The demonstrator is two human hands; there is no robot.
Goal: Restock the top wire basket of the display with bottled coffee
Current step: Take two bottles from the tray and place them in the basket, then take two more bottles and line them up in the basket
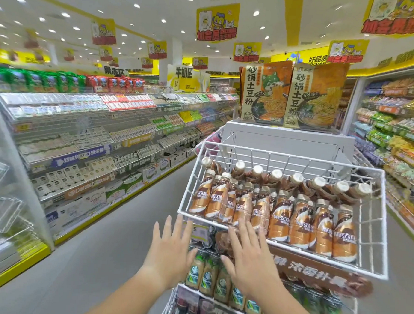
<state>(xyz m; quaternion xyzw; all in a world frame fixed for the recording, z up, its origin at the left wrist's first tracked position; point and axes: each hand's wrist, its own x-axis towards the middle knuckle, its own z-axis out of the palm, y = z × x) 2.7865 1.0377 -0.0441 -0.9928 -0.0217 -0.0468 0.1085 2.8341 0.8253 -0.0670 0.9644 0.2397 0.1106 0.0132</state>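
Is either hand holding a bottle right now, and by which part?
Nothing is held: left hand and right hand are open, fingers spread, before the top wire basket.

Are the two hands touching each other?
Apart. In the head view, green-labelled bottles show in the gap between the left hand and the right hand; the thumbs do not meet.

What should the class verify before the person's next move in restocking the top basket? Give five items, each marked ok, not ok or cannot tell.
1. Left hand free: ok, open and holding nothing.
2. Right hand free: ok, open and holding nothing.
3. Bottle ready to load: not ok, neither hand has one.
4. Front-row coffee bottles upright in the top wire basket, labels forward: ok.
5. Back-row bottles upright: not ok, they lean with caps forward.
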